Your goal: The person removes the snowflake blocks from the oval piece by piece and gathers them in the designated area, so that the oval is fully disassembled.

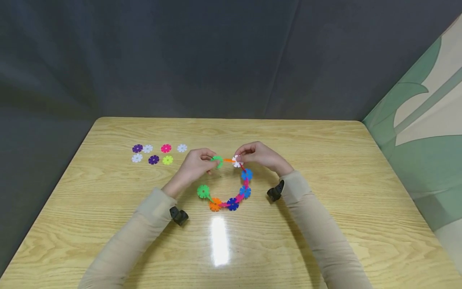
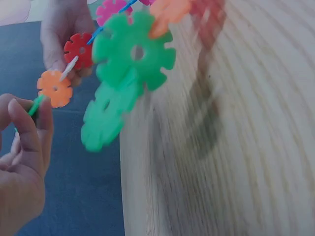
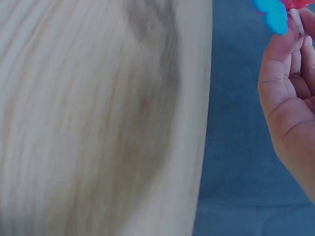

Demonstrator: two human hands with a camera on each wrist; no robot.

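My left hand (image 1: pixel 196 164) pinches a green slotted plastic disc (image 1: pixel 216 162) between thumb and fingers. Right beside it, an orange disc (image 2: pixel 55 89) stands edge-on in the head view and meets the green one. The right hand (image 1: pixel 262 156) holds a white slotted disc (image 1: pixel 236 161), which joins the orange one to a red disc (image 2: pixel 78 50). From there a chain of interlocked discs curves down through light blue (image 1: pixel 247 174), pink, dark blue (image 1: pixel 232 204) and orange to a green end disc (image 1: pixel 203 191). In the right wrist view, the fingers cover much of the white disc.
Loose discs lie on the wooden table (image 1: pixel 325 152) at the back left: purple (image 1: pixel 153 159), white (image 1: pixel 182 148), pink (image 1: pixel 166 148) and yellow-green (image 1: pixel 167 160). A dark curtain (image 1: pixel 216 60) hangs behind the table. Green-patterned fabric (image 1: pixel 426 160) borders the right side.
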